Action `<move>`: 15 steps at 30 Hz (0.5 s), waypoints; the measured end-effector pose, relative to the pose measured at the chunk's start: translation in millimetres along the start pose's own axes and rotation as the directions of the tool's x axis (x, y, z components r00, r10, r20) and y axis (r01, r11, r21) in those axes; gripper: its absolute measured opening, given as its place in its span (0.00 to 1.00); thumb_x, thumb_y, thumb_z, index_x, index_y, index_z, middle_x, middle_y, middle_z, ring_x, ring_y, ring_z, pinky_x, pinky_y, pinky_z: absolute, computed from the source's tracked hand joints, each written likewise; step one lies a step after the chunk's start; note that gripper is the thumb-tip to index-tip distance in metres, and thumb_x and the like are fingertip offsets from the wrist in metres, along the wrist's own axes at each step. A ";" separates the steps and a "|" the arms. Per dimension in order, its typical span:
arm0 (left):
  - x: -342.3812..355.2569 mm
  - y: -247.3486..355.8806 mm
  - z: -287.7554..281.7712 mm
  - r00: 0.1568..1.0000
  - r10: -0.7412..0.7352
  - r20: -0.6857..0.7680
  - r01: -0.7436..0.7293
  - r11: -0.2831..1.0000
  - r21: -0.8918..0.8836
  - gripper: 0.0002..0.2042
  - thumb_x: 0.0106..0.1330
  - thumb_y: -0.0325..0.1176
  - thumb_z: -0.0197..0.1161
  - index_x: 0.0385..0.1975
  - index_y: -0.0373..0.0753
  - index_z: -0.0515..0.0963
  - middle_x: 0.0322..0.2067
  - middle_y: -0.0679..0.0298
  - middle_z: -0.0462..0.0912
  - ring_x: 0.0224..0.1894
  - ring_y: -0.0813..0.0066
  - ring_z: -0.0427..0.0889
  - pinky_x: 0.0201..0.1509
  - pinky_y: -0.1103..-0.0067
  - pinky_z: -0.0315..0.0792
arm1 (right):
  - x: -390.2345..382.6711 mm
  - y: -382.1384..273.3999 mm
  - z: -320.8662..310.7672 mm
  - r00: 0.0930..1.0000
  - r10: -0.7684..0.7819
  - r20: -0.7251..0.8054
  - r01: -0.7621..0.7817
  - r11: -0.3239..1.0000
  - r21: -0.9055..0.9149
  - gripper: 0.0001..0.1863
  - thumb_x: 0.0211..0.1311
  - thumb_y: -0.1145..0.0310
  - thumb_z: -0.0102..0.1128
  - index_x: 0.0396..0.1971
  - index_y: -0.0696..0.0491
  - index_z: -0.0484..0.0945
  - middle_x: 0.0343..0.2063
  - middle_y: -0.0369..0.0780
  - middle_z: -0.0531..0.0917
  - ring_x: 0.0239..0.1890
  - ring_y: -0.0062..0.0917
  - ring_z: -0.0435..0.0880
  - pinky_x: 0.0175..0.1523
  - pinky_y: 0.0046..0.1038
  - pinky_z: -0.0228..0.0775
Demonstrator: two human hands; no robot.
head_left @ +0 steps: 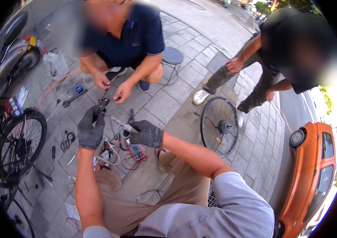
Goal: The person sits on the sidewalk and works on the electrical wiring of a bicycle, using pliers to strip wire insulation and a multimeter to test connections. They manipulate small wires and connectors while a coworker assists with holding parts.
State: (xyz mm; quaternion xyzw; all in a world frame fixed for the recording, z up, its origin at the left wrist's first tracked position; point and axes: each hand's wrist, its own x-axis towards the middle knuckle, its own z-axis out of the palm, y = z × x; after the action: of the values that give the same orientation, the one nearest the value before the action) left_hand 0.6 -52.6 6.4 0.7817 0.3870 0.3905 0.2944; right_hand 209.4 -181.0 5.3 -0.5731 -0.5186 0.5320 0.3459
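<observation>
My left hand [92, 127], in a dark grey glove, is closed with its fingertips on a small dark part [104, 104]; its exact kind is unclear. Right above it are a co-worker's two bare hands [123, 93], pinching something thin and dark. In my gloved right hand [146, 134] is a pale, slim cylindrical thing [125, 126], its narrow end pointing up and left towards my left hand. Below my hands, a red multimeter [136, 151] with red and black leads lies on the paving beside a pale cable [117, 158].
A spoked wheel with a hub [227, 127] stands at the right by a second person's legs. A wrench [74, 98], a screwdriver [53, 152] and black rings [70, 137] lie at the left, near a bicycle wheel [21, 139]. A stool [172, 55] stands behind the crouching co-worker.
</observation>
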 end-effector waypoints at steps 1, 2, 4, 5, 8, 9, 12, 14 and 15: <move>1.0 8.1 1.9 0.999 -0.024 0.021 0.023 0.999 0.042 0.12 0.70 0.29 0.62 0.52 0.36 0.79 0.38 0.52 0.87 0.37 0.64 0.88 0.43 0.70 0.79 | -1.2 6.1 1.5 1.000 -0.007 -0.004 0.007 1.000 -0.011 0.22 0.53 0.64 0.67 0.46 0.60 0.82 0.35 0.44 0.87 0.38 0.27 0.83 0.48 0.31 0.76; 1.2 2.8 2.2 0.999 -0.035 0.013 0.035 0.998 0.044 0.12 0.69 0.31 0.62 0.50 0.37 0.80 0.37 0.51 0.87 0.37 0.63 0.88 0.42 0.70 0.79 | 1.3 9.9 -1.1 1.000 -0.023 -0.014 0.023 0.999 -0.035 0.21 0.54 0.65 0.68 0.47 0.60 0.82 0.35 0.43 0.87 0.39 0.23 0.82 0.48 0.31 0.76; 0.7 -9.3 -7.0 0.999 -0.018 -0.027 0.021 0.996 0.086 0.12 0.69 0.30 0.62 0.51 0.38 0.80 0.39 0.51 0.87 0.39 0.62 0.89 0.45 0.71 0.79 | 9.6 3.4 6.4 0.999 -0.044 -0.020 0.041 0.991 -0.127 0.23 0.54 0.63 0.69 0.47 0.61 0.82 0.35 0.46 0.87 0.39 0.24 0.82 0.48 0.33 0.76; -1.5 -17.2 -9.2 0.999 -0.018 -0.042 0.022 0.996 0.092 0.13 0.69 0.30 0.63 0.51 0.38 0.81 0.40 0.51 0.87 0.40 0.63 0.88 0.46 0.71 0.79 | 12.9 3.5 9.7 0.997 -0.057 -0.060 0.045 0.982 -0.182 0.21 0.53 0.65 0.67 0.46 0.60 0.82 0.32 0.43 0.85 0.36 0.22 0.80 0.45 0.31 0.75; 0.2 -15.1 -11.8 0.986 -0.117 0.120 0.117 0.993 0.002 0.14 0.69 0.33 0.63 0.52 0.37 0.81 0.42 0.52 0.87 0.42 0.65 0.88 0.48 0.72 0.79 | 3.0 -5.9 13.8 0.992 -0.053 -0.115 0.018 0.958 -0.287 0.19 0.51 0.68 0.64 0.45 0.58 0.81 0.28 0.43 0.83 0.31 0.22 0.78 0.41 0.31 0.75; -0.6 -18.4 -6.6 0.992 -0.091 0.093 0.089 0.996 0.024 0.15 0.70 0.34 0.63 0.53 0.39 0.81 0.43 0.52 0.87 0.42 0.62 0.88 0.48 0.71 0.79 | -3.7 -7.4 13.0 0.990 -0.062 -0.128 0.018 0.947 -0.320 0.19 0.51 0.68 0.63 0.45 0.58 0.81 0.27 0.44 0.82 0.31 0.23 0.78 0.41 0.32 0.75; -1.1 -9.8 -6.8 0.998 -0.029 0.053 0.023 0.993 0.116 0.15 0.69 0.34 0.63 0.53 0.41 0.81 0.43 0.51 0.87 0.42 0.58 0.88 0.48 0.69 0.80 | -3.6 -7.9 18.1 0.948 -0.208 -0.239 0.048 0.841 -0.539 0.19 0.51 0.68 0.63 0.45 0.58 0.81 0.26 0.46 0.80 0.30 0.25 0.78 0.41 0.32 0.74; -3.2 -17.7 -7.8 0.999 0.025 0.044 -0.033 0.984 0.177 0.13 0.69 0.33 0.63 0.52 0.41 0.81 0.43 0.50 0.86 0.43 0.53 0.87 0.48 0.68 0.80 | -1.5 -5.5 24.1 0.909 -0.306 -0.281 0.052 0.756 -0.653 0.19 0.51 0.68 0.62 0.44 0.58 0.81 0.25 0.45 0.80 0.30 0.25 0.77 0.40 0.32 0.74; -3.1 -17.5 -7.1 0.998 0.037 0.042 -0.044 0.982 0.186 0.13 0.69 0.33 0.63 0.51 0.41 0.81 0.43 0.49 0.86 0.43 0.52 0.87 0.48 0.68 0.80 | -1.0 -4.6 23.8 0.897 -0.338 -0.286 0.052 0.723 -0.689 0.18 0.52 0.68 0.62 0.44 0.57 0.81 0.25 0.44 0.79 0.29 0.25 0.77 0.40 0.32 0.73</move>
State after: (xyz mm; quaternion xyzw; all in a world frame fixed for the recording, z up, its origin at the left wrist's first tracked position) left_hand -13.1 -44.9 -4.5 0.8209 0.4001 0.3434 0.2193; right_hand 185.4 -184.6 5.3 -0.6933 -0.6518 0.1455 0.2706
